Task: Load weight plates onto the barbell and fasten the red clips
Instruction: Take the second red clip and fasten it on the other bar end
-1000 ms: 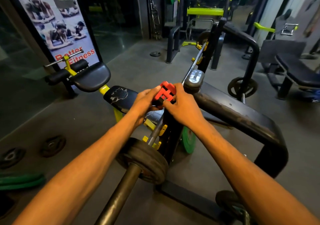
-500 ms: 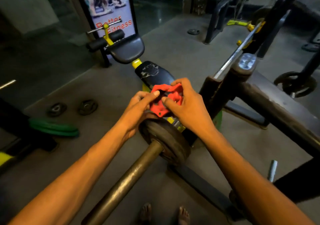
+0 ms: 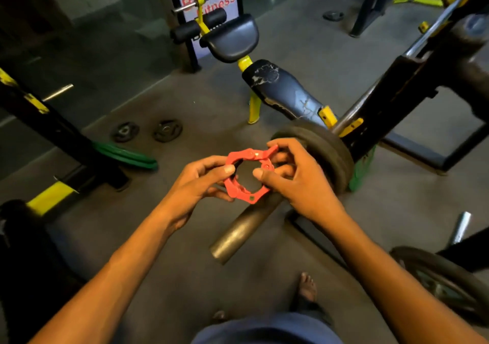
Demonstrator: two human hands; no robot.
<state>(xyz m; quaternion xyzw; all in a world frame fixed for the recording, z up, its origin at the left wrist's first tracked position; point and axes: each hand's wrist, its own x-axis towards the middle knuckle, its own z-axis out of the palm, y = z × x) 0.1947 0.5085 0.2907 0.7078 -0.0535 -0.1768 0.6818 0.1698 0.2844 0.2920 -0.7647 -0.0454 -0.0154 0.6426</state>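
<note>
A red ring-shaped clip [image 3: 247,177] is held in both hands above the barbell sleeve [image 3: 242,230]. My left hand [image 3: 195,185] grips its left side with the thumb on the ring. My right hand [image 3: 293,182] grips the right side, fingers by the clip's lever at the top. The clip's lever stands open and the ring faces the camera. The sleeve's free end points toward me. Behind the hands, black weight plates [image 3: 325,150] sit on the sleeve against the rack upright [image 3: 391,100].
Two small black plates [image 3: 148,132] and green plates [image 3: 127,155] lie on the floor at left. A worn bench [image 3: 280,89] stands behind. Another plate [image 3: 444,283] leans at lower right. My bare feet [image 3: 307,288] are below.
The clip has come back from near the rack over the plates to the sleeve's outer end, and it now faces the camera with its lever open. The view has tilted downward.
</note>
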